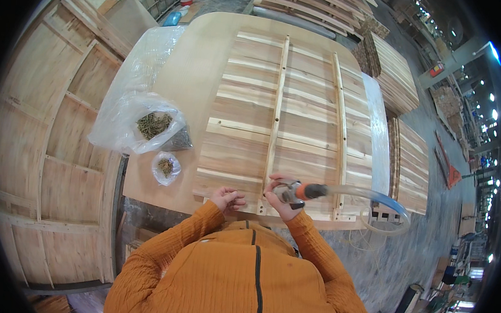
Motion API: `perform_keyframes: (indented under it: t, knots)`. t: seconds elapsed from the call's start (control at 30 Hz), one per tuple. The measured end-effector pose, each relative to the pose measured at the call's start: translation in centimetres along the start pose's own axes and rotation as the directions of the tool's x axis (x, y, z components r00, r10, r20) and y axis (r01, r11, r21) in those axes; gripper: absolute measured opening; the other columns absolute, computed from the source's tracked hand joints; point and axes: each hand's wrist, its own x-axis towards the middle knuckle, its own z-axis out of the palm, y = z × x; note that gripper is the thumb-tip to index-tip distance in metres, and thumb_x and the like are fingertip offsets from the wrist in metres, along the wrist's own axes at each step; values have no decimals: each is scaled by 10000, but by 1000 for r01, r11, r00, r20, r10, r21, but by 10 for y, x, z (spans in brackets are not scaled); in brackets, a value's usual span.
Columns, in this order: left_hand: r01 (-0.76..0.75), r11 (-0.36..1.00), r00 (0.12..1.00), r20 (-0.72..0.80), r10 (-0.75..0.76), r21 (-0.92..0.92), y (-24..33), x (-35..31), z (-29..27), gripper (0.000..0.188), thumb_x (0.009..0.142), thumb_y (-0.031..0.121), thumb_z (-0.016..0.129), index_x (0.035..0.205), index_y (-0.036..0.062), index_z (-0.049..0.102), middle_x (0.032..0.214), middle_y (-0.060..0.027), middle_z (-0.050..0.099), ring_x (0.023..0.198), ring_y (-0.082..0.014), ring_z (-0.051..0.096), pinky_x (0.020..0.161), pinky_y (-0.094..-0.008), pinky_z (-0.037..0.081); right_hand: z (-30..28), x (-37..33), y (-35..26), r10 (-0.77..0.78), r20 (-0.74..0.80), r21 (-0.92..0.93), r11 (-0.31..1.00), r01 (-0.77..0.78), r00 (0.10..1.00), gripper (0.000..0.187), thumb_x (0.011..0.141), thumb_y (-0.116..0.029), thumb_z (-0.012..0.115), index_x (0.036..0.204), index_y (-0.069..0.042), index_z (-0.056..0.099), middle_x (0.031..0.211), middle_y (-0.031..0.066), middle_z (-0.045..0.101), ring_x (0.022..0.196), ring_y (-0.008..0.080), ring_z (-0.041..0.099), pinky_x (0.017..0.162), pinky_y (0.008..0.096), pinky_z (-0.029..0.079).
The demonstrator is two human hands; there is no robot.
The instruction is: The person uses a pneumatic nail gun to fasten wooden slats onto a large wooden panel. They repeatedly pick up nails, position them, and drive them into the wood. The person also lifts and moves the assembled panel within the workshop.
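My right hand point(282, 198) is closed round an air driver point(302, 191), a metal-bodied tool with an orange and black end and a clear hose point(366, 193) leading off to the right. It is held over the near end of a wooden batten point(275, 118), where the tool's tip is hidden. My left hand point(227, 199) is at the near edge of a striped wooden panel point(245, 148), left of that batten. Its fingers are curled together, and whatever they may hold is too small to see. A second batten point(339, 127) lies across the panel further right, roughly parallel to the first.
A clear plastic bag point(176, 119) of small screw-like pieces and a smaller bag point(166, 168) sit on the tabletop board point(195, 70) at left. Framed wooden panels point(66, 143) stand along the left side. Stacked panels point(394, 67) lie beyond the right side.
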Motion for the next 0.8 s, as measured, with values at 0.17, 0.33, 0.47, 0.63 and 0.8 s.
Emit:
perform_keyframes:
  t: [0.17, 0.33, 0.47, 0.63, 0.8]
  knots:
    - [11, 995, 999, 46, -7, -101, 12, -6, 8, 158, 870, 79, 513, 1011, 28, 465, 1025, -133, 585, 874, -230, 617, 714, -281, 546, 1, -6, -29, -216, -8, 169, 962, 214, 976, 397, 738, 9, 586, 1095, -37, 419, 794, 68, 558, 749, 122, 530, 677, 266, 451]
    - [60, 968, 993, 111, -34, -243, 28, -12, 25, 135, 876, 98, 514, 979, 11, 514, 953, -120, 612, 845, -187, 623, 679, -243, 556, 7, -5, -54, -385, 57, 338, 876, 345, 921, 400, 753, -30, 592, 1105, -42, 401, 798, 91, 545, 790, 191, 532, 742, 338, 451]
    - [108, 943, 971, 236, -32, -316, 34, -16, 31, 123, 877, 127, 524, 923, 15, 545, 899, -92, 622, 798, -129, 623, 663, -194, 551, 11, -6, -53, -374, -40, 288, 884, 369, 927, 398, 749, -152, 634, 1054, -40, 403, 721, 98, 532, 687, 222, 537, 686, 410, 471]
    - [92, 915, 987, 160, -30, -392, 34, -22, 41, 144, 881, 140, 519, 928, 9, 553, 870, -84, 622, 756, -115, 622, 659, -184, 553, 11, -5, -49, -373, -92, 339, 860, 381, 923, 403, 746, -177, 635, 1049, -48, 402, 726, 101, 531, 687, 229, 534, 681, 416, 469]
    - [13, 900, 998, 57, 13, -436, 29, -27, 52, 156, 890, 153, 503, 930, 10, 554, 859, -86, 625, 750, -135, 630, 658, -205, 555, 14, -1, -38, -410, -120, 358, 832, 425, 904, 428, 738, -195, 641, 1051, -41, 395, 734, 108, 531, 692, 236, 532, 673, 413, 467]
